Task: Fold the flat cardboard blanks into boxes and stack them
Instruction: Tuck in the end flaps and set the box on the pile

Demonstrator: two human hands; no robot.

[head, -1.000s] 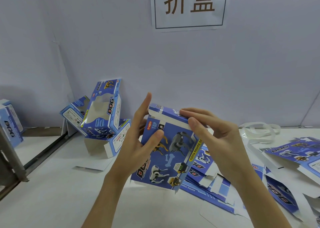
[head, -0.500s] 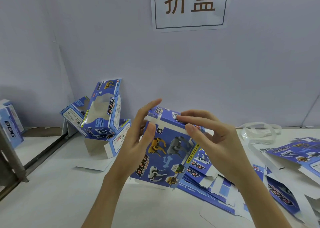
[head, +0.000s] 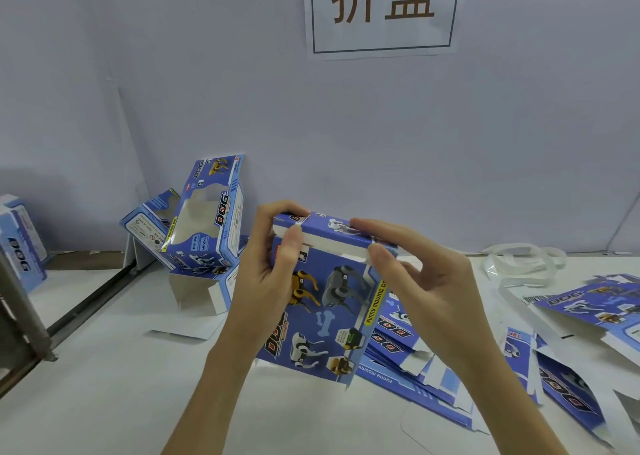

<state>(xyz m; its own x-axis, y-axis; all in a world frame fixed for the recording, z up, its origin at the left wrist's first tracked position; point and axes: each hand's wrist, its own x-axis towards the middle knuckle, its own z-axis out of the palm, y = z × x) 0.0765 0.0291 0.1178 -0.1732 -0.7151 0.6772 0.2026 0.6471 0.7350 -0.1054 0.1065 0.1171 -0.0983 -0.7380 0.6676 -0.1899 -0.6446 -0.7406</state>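
A blue printed box [head: 325,312] with toy-dog pictures stands upright on the white table [head: 104,402] in front of me. My left hand [head: 266,274] grips its upper left edge, thumb on the white flap edge, fingers curled over the top. My right hand [head: 415,274] pinches the top flap at its right end, thumb on the white edge and fingers over the lid. Flat blue blanks [head: 433,361] lie in a spread pile just right of the box. Folded boxes [head: 204,219] lean in a loose heap at the back left against the wall.
More flat blanks [head: 588,309] lie at the far right, with clear plastic strapping [head: 523,264] behind them. Another blue box [head: 20,243] stands at the left edge beside a dark metal frame [head: 20,319]. A paper sign [head: 381,11] hangs on the wall.
The top flap has come down from raised to nearly level on the box. Both hands shifted onto the top edge, the left fingers curling over it.
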